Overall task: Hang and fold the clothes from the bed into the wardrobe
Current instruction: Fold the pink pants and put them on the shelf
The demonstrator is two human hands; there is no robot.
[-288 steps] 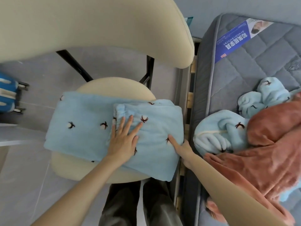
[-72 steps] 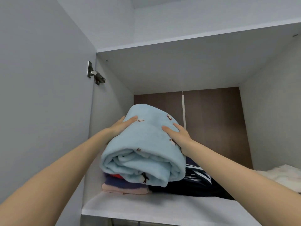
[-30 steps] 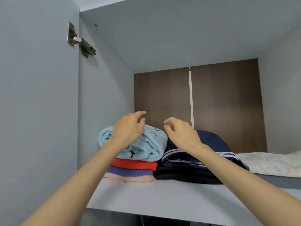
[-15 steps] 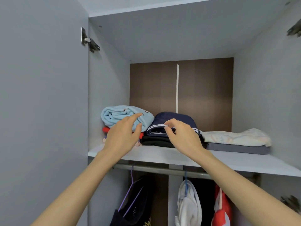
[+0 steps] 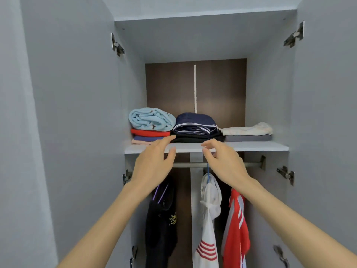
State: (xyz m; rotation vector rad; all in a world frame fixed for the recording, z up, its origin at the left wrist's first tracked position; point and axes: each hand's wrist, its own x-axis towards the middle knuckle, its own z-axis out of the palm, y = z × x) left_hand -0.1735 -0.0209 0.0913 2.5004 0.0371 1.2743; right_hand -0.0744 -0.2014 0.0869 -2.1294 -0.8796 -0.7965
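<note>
Nearest, both hands are hovering bare and holding nothing, fingers loosely bent. The left hand [image 5: 152,167] and right hand [image 5: 225,165] are floating side by side just in front of the shelf [image 5: 251,147] edge. Beyond them, the folded light blue fleece [image 5: 151,119] is sitting on top of the far-left stack [image 5: 148,135], up and left of the hands, its long side running left to right. The left hand is lying nearer to it. The fleece is looking stowed, so the next garment is probably waiting on the bed, out of view.
</note>
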